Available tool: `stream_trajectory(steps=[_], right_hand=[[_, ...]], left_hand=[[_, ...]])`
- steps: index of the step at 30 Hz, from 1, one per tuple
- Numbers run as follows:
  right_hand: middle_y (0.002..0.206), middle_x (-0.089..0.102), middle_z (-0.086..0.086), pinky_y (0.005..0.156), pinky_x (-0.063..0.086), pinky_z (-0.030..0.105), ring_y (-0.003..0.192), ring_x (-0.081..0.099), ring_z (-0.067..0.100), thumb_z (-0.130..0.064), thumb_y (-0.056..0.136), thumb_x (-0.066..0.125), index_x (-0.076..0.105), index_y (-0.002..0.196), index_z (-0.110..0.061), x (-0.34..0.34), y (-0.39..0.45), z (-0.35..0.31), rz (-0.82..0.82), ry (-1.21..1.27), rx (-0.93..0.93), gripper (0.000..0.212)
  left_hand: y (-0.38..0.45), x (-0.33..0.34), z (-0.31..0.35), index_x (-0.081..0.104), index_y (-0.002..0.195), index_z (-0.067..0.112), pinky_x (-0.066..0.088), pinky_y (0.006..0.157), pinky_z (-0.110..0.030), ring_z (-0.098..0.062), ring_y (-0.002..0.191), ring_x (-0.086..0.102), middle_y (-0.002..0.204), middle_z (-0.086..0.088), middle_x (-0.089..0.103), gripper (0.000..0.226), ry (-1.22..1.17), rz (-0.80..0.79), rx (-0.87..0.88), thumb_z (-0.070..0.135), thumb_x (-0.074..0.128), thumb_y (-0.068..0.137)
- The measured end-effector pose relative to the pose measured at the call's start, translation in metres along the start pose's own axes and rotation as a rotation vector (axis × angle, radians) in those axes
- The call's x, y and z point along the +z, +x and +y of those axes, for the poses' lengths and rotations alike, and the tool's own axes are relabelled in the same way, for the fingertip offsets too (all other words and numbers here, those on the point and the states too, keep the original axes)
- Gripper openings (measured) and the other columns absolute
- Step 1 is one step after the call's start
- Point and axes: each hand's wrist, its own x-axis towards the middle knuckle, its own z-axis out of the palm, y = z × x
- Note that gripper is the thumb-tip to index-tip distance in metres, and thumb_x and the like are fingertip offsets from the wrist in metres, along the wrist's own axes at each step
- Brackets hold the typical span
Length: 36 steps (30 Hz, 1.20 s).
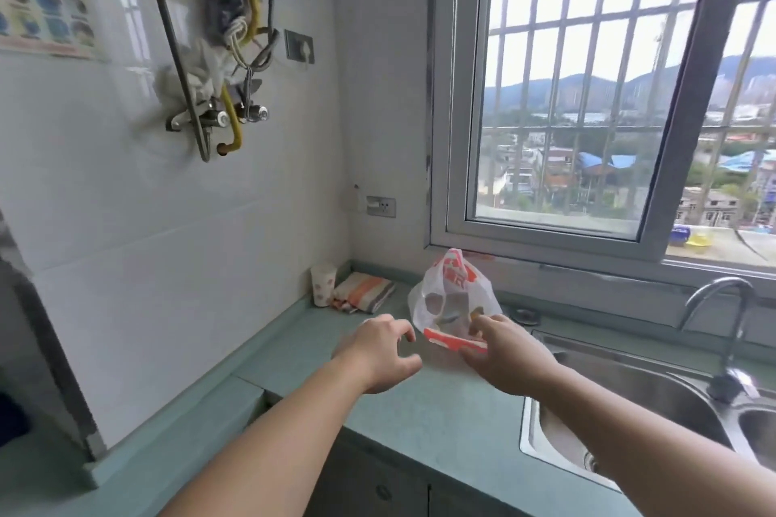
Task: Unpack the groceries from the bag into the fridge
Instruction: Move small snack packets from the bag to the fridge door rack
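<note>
A white plastic bag [451, 298] with red print stands on the green counter [441, 403] below the window, with dim shapes of groceries showing through it. My right hand [504, 353] touches the bag's lower right side, fingers reaching onto the plastic. My left hand [380, 353] hovers just left of the bag, fingers loosely spread and holding nothing. No fridge is clearly in view.
A steel sink [630, 403] with a curved tap [730, 332] lies right of the bag. A paper cup [322, 283] and a striped cloth [363, 292] sit in the back corner. Pipes and valves [222, 109] hang on the tiled wall.
</note>
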Motion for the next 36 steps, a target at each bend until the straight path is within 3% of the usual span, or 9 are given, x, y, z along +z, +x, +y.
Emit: stream_trajectory(steps=[4, 15, 21, 27, 31, 36], right_hand=[[0.122, 0.055, 0.0, 0.084, 0.046, 0.032, 0.11, 0.055, 0.022, -0.056, 0.088, 0.049, 0.054, 0.122, -0.026, 0.001, 0.058, 0.022, -0.007, 0.039, 0.023, 0.046], [0.115, 0.056, -0.001, 0.078, 0.048, 0.031, 0.095, 0.056, 0.019, -0.05, 0.088, 0.049, 0.058, 0.115, -0.025, 0.016, 0.17, 0.077, -0.032, 0.067, 0.063, 0.038], [0.122, 0.054, -0.002, 0.087, 0.049, 0.033, 0.106, 0.058, 0.019, -0.051, 0.09, 0.047, 0.054, 0.124, -0.026, 0.032, 0.216, 0.118, -0.076, -0.031, 0.16, 0.042], [0.123, 0.055, -0.002, 0.087, 0.049, 0.032, 0.108, 0.057, 0.017, -0.05, 0.09, 0.046, 0.053, 0.126, -0.025, 0.058, 0.276, 0.131, -0.087, -0.107, 0.302, 0.045], [0.125, 0.057, 0.0, 0.091, 0.049, 0.032, 0.11, 0.057, 0.018, -0.042, 0.09, 0.049, 0.054, 0.128, -0.023, 0.084, 0.307, 0.136, -0.138, -0.094, 0.348, 0.043], [0.128, 0.058, 0.003, 0.092, 0.047, 0.03, 0.113, 0.056, 0.021, -0.031, 0.089, 0.052, 0.053, 0.13, -0.019, 0.132, 0.336, 0.145, -0.219, -0.007, 0.392, 0.042]], left_hand=[[0.058, -0.003, 0.005, 0.057, 0.121, 0.031, 0.048, 0.093, -0.037, -0.017, 0.112, 0.053, 0.123, 0.004, 0.054, 0.039, 0.016, -0.005, -0.015, 0.048, 0.053, 0.085], [0.193, 0.016, 0.007, 0.057, 0.121, 0.03, 0.045, 0.082, -0.031, -0.017, 0.111, 0.054, 0.124, 0.005, 0.055, 0.038, 0.051, -0.044, 0.011, 0.046, 0.052, 0.088], [0.267, 0.054, -0.014, 0.057, 0.122, 0.029, 0.048, 0.09, -0.035, -0.018, 0.113, 0.054, 0.126, 0.004, 0.055, 0.038, 0.032, -0.16, 0.085, 0.041, 0.052, 0.086], [0.357, 0.074, -0.053, 0.053, 0.129, 0.028, 0.047, 0.082, -0.032, -0.016, 0.106, 0.058, 0.124, 0.005, 0.059, 0.04, -0.076, -0.145, 0.114, 0.04, 0.05, 0.091], [0.399, 0.109, -0.06, 0.051, 0.132, 0.024, 0.05, 0.08, -0.033, -0.022, 0.105, 0.059, 0.126, 0.0, 0.06, 0.04, -0.148, -0.212, 0.099, 0.031, 0.05, 0.092], [0.438, 0.163, -0.063, 0.051, 0.134, 0.022, 0.052, 0.089, -0.037, -0.025, 0.108, 0.059, 0.125, -0.003, 0.061, 0.043, -0.245, -0.302, 0.052, 0.023, 0.051, 0.091]])
